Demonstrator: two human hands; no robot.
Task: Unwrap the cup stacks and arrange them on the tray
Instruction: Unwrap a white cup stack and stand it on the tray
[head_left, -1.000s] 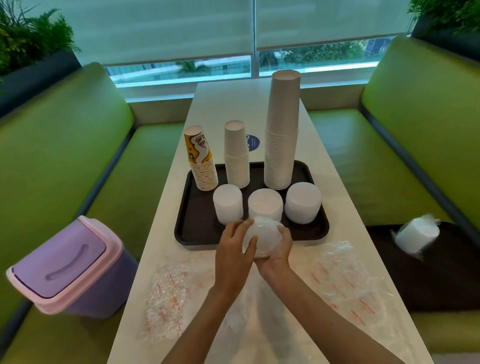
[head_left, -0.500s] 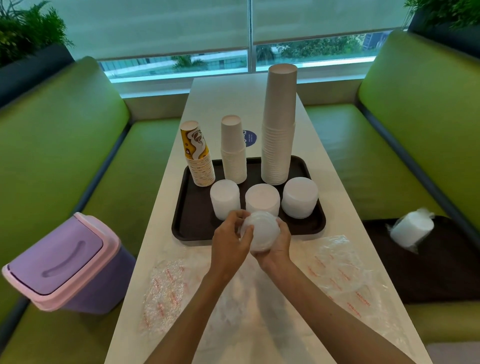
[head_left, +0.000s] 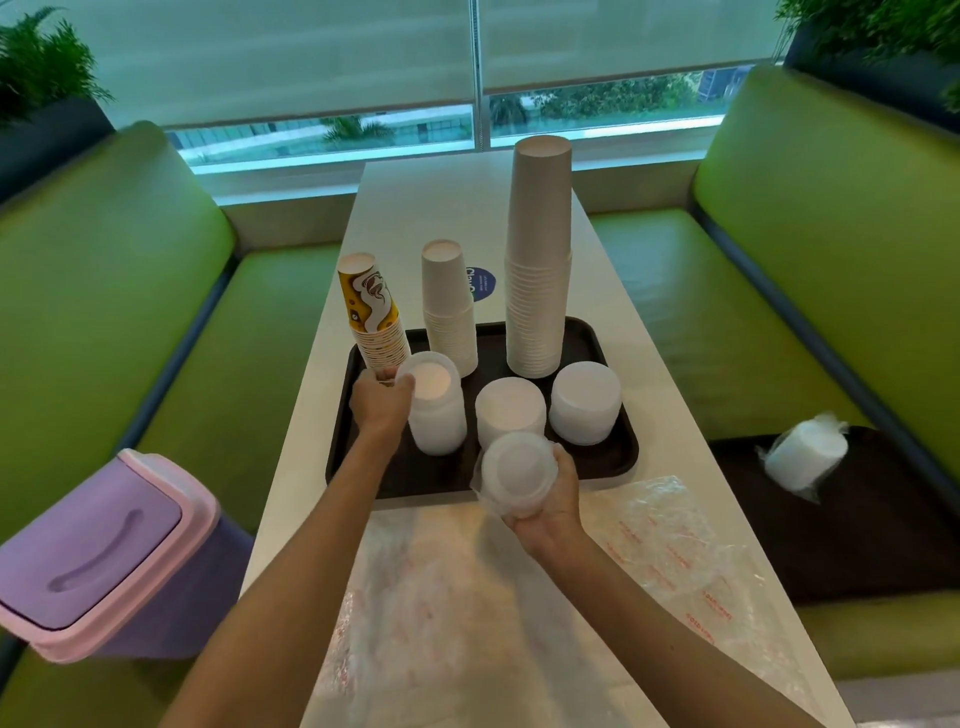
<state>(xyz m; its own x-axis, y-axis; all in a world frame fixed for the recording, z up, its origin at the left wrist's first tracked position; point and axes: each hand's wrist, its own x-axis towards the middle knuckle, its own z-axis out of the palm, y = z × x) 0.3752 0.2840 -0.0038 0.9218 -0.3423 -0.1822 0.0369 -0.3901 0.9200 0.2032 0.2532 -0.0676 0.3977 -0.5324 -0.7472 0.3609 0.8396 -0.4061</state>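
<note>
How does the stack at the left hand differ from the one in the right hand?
The left stack, gripped by the left hand, stands upright on the tray; the right stack is held tilted in the right hand, lifted over the tray's near edge. The left stack is opaque white and taller; the right stack is translucent and shorter. Both are round and pale.

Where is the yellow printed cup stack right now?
Head view: the yellow printed cup stack stands in the far left corner of the black tray, left of the short white cup stack, just beyond the left hand.
</note>
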